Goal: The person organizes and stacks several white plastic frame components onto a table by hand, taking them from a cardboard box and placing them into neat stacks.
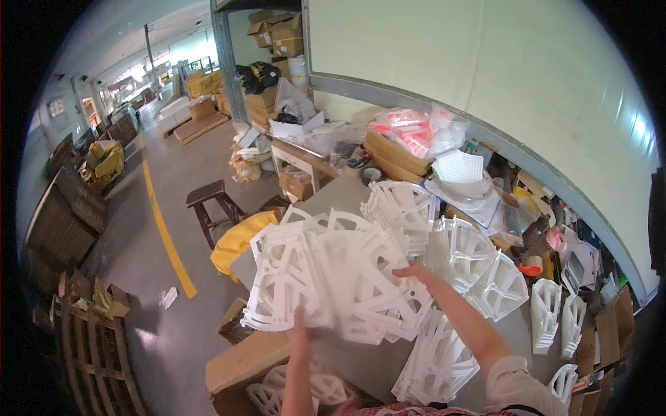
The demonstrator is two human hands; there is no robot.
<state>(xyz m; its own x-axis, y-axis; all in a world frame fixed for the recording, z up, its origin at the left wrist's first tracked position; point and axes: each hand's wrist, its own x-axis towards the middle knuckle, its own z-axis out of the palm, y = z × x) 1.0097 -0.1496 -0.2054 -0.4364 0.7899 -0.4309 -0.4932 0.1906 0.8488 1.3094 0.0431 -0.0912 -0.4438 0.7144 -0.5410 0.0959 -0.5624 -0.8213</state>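
Note:
Both of my hands are at a thick stack of white plastic fan-shaped frames [368,274] with cut-outs, above the grey tabletop. My left hand [301,324] grips the near left side, its thumb up and its other fingers hidden. At the right side, my right hand [414,273] is closed on the stack's edge. Similar white frames [284,277] lean at the left of the stack. Behind and to the right stand more stacked frames [406,208] and another group [475,253]. A further stack [437,360] lies below my right forearm.
Below my left forearm, an open cardboard box [243,360] holds white frames. Bagged pink-red pieces [409,132] and an orange tape roll [531,266] are among the table clutter. A wooden stool [211,201], yellow sack [243,239] and wooden pallet [97,353] stand leftward.

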